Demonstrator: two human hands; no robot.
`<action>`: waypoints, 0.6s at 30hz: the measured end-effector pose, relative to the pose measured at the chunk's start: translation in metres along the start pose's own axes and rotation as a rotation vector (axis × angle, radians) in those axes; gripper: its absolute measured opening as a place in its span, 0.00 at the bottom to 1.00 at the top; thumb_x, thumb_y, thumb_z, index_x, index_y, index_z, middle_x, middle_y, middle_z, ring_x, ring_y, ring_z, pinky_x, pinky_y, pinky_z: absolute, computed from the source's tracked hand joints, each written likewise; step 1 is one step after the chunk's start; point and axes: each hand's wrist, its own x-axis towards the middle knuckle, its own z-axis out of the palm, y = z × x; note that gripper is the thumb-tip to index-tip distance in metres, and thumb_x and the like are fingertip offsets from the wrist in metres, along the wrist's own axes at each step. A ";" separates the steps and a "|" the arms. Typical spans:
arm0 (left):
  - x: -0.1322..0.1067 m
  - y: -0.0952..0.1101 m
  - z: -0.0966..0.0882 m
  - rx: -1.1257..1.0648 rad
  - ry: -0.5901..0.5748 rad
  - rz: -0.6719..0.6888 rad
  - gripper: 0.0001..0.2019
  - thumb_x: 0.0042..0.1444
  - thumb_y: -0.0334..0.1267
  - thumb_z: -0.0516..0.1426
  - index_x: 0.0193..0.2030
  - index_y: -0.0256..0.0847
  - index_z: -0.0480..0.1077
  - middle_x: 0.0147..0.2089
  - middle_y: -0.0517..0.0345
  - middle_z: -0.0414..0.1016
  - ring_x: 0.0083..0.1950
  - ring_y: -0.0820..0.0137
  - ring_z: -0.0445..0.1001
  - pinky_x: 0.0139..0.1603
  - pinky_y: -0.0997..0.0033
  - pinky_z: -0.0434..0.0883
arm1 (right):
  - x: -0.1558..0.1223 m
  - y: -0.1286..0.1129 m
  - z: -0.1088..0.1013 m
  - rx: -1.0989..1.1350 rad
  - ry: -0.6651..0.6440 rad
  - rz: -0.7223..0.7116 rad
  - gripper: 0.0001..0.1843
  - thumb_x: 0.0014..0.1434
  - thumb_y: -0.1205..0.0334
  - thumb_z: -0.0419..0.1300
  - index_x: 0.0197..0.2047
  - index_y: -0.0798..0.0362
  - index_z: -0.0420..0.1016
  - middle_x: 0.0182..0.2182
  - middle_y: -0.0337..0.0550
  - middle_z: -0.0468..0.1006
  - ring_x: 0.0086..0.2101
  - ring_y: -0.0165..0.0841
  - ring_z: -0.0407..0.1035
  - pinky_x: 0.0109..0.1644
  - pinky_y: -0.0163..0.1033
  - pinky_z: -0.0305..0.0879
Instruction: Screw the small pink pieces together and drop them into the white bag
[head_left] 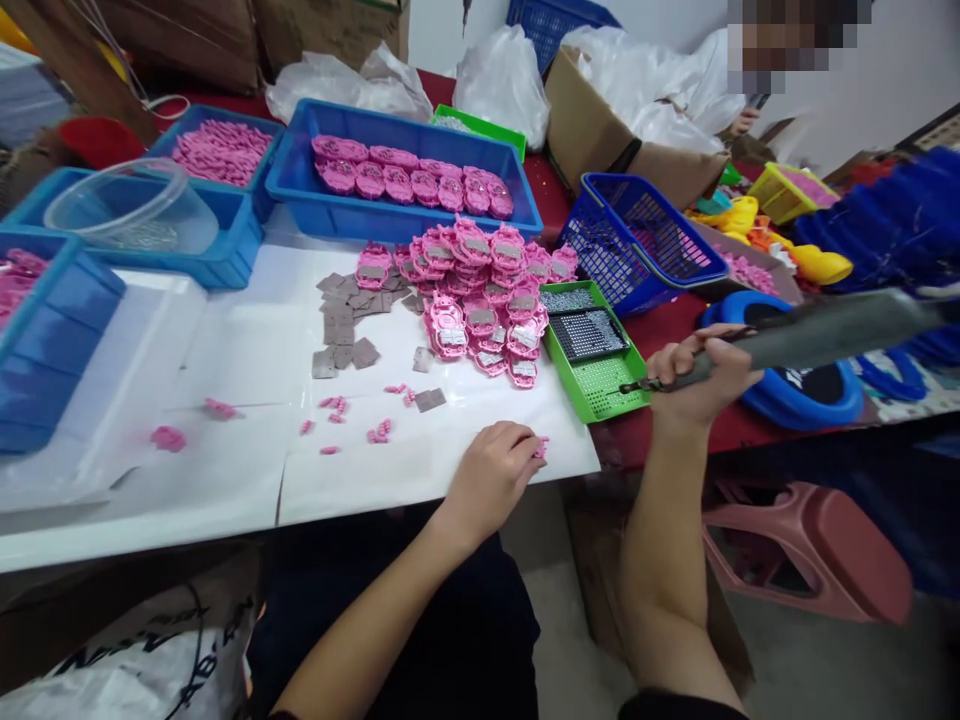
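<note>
1. The left hand [491, 478] is pinching a small pink piece [541, 447] against the white sheet [247, 350], fingers curled shut around it.
2. The right hand [701, 375] is gripping a grey driver [787, 340], tip pointing at the green tray [596, 395] just beyond.
3. Judging by this, a fastening step is starting; bringing tip and piece together calls for steady alignment.

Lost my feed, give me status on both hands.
Left hand pinching small pink part at table edge. Right hand gripping electric screwdriver over green tray.
</note>
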 end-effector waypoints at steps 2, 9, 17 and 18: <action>0.001 0.000 -0.002 -0.004 -0.013 -0.010 0.02 0.75 0.34 0.65 0.50 0.40 0.80 0.51 0.51 0.84 0.52 0.59 0.83 0.52 0.57 0.81 | -0.022 -0.016 0.004 0.015 -0.047 -0.040 0.12 0.43 0.52 0.65 0.30 0.45 0.70 0.12 0.25 0.56 0.12 0.26 0.46 0.15 0.34 0.49; 0.004 0.003 -0.004 -0.019 -0.061 -0.060 0.01 0.75 0.35 0.65 0.50 0.42 0.79 0.53 0.50 0.84 0.53 0.59 0.82 0.53 0.56 0.81 | -0.101 -0.029 0.036 0.081 -0.428 -0.031 0.07 0.61 0.55 0.68 0.39 0.44 0.75 0.15 0.25 0.65 0.10 0.29 0.50 0.15 0.37 0.59; 0.006 0.004 -0.002 -0.033 -0.101 -0.109 0.03 0.74 0.36 0.66 0.50 0.41 0.78 0.53 0.49 0.84 0.53 0.57 0.82 0.54 0.55 0.81 | -0.106 -0.008 0.055 0.005 -0.329 0.057 0.12 0.60 0.53 0.71 0.37 0.44 0.71 0.15 0.25 0.61 0.12 0.27 0.50 0.16 0.35 0.56; 0.007 0.004 -0.002 -0.031 -0.110 -0.115 0.03 0.74 0.36 0.66 0.50 0.41 0.78 0.53 0.49 0.84 0.54 0.57 0.82 0.54 0.55 0.80 | -0.107 -0.006 0.056 0.007 -0.346 0.062 0.13 0.60 0.54 0.71 0.37 0.45 0.71 0.15 0.25 0.62 0.12 0.27 0.50 0.16 0.34 0.57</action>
